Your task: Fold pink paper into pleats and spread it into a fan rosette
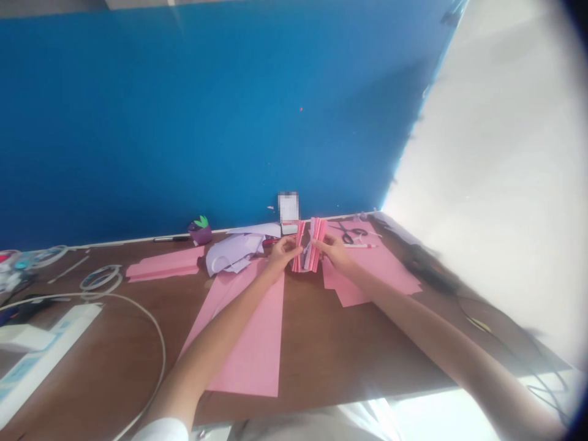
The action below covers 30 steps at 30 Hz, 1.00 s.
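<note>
Both my arms reach out over a brown table (321,343). My left hand (282,251) and my right hand (333,250) together hold an accordion-folded pink paper (309,245) upright between them, fingers pinched on its two sides. The pleats stand vertical and spread a little at the top. Under my left forearm lies a long pink sheet (252,343). Below my right hand lie more pink sheets (376,269).
Scissors (349,234) and a pen (361,246) lie behind the right sheets. White paper scraps (234,252), a folded pink sheet (163,264), a small purple figure (201,231), tape rings (101,278), a white cable (151,331) and a power strip (41,361) sit to the left. A blue wall (206,122) stands behind.
</note>
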### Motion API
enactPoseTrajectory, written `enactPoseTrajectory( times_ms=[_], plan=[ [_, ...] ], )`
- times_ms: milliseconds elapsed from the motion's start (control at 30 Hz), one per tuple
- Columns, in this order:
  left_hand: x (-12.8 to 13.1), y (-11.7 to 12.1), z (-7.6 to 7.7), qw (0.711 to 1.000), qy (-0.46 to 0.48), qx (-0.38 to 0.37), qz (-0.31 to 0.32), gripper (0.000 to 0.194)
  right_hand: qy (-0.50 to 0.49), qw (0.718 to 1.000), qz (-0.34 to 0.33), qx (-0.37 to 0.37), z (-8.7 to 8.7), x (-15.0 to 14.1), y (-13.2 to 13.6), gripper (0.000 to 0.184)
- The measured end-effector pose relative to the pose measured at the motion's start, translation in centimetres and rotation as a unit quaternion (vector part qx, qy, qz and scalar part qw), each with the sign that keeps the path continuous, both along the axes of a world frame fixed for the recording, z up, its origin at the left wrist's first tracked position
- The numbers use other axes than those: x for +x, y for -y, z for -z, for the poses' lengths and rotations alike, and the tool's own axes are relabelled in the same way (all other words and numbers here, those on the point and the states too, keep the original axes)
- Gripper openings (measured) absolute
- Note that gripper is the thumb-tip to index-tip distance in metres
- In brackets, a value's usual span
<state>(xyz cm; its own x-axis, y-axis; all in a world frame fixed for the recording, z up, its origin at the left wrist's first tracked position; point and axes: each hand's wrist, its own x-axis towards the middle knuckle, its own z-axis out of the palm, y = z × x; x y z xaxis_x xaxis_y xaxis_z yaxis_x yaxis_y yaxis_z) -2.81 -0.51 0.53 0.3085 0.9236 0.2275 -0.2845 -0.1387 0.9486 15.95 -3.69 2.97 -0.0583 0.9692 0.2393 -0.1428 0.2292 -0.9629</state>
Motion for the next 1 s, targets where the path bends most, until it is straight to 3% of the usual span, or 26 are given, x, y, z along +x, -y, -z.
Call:
enactPoseTrajectory(
  times_ms=[200, 333, 600, 767, 1000],
  plan=[
    [0.0, 0.4, -0.4, 1.000, 0.007, -0.009, 0.010, 0.046, 0.097, 0.995, 0.032, 0.005, -0.5, 0.5, -0.1, 0.040],
    [0.0, 0.2, -0.2, 0.999, 0.003, -0.023, 0.029, 0.053, 0.155, 0.988, 0.001, -0.005, -0.3, -0.2, 0.0, 0.043],
    [-0.1, -0.2, 0.2, 0.999, -0.006, -0.019, 0.039, 0.049, 0.153, 0.987, -0.056, 0.005, -0.5, -1.0, -0.1, 0.040],
    [0.1, 0.0, 0.2, 1.000, -0.001, -0.007, 0.025, 0.045, 0.162, 0.987, 0.002, 0.003, -0.6, -1.3, -0.4, 0.035],
    [0.3, -0.2, 0.3, 0.996, 0.060, -0.060, 0.007, 0.051, 0.168, 0.985, 0.042, 0.009, -1.8, -0.2, -0.5, 0.032]
  ],
)
